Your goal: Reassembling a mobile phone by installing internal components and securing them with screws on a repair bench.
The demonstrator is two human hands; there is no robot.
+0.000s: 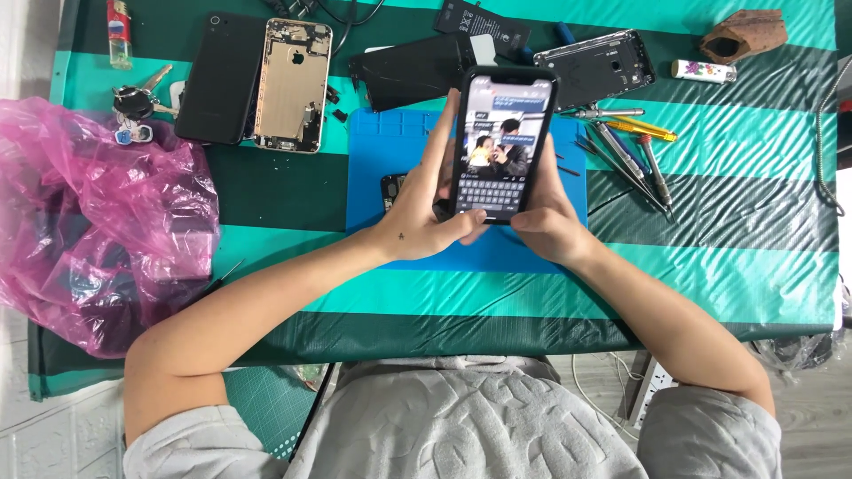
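Holding: we grip the phone in both hands, lifted above the mat with its lit screen tilted up toward our face so it can be read.
Left hand: wrapped around the phone's left edge, fingers stretched up along the side, thumb curled across the bottom of the screen by the on-screen keyboard, as for typing.
Right hand: cupped around the right edge and lower corner, thumb tucked at the bottom rim; it steadies the phone rather than pinching it.
Mat: blue, lying flat on the striped cloth right under our hands, likely as a soft work surface; a small dark part rests on it, half hidden by the left hand.
Bag: pink plastic, crumpled at the left edge, pushed aside from the work area.
Tools: screwdrivers and tweezers fanned out to the right of the mat, within easy reach of the right hand.
Opened phones: a black back and a gold shell side by side beyond the mat on the left, with keys next to them.
Far edge: a dark frame, a battery and two lighters lie farthest from us, well apart from our hands.
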